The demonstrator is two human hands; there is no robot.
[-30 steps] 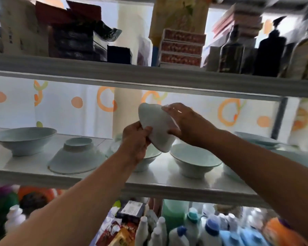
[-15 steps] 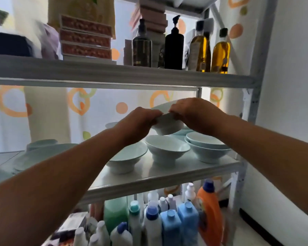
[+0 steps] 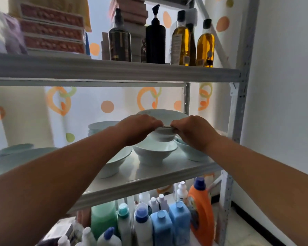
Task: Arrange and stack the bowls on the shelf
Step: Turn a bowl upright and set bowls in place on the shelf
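Observation:
A pale green bowl (image 3: 163, 117) is held upright by its near rim in both my left hand (image 3: 140, 127) and my right hand (image 3: 192, 129). It hangs just above another upright bowl (image 3: 155, 153) that stands on the middle shelf (image 3: 149, 176). To the right, partly behind my right hand, stands a bowl (image 3: 192, 153). Left of the middle bowl sits a bowl (image 3: 114, 162) half hidden by my left forearm. More bowls are stacked at the back (image 3: 100, 126), and blurred ones lie at the far left (image 3: 16, 153).
The upper shelf (image 3: 114, 70) carries dark and oil bottles (image 3: 180, 38) and stacked boxes (image 3: 52, 31). Below, detergent bottles (image 3: 160, 222) and an orange jug (image 3: 201, 210) crowd the bottom level. A metal upright (image 3: 238, 103) and white wall close the right side.
The view has swung right along the shelf. The bowl, tilted on its side a second ago, is now upright and has come down close over the middle bowl.

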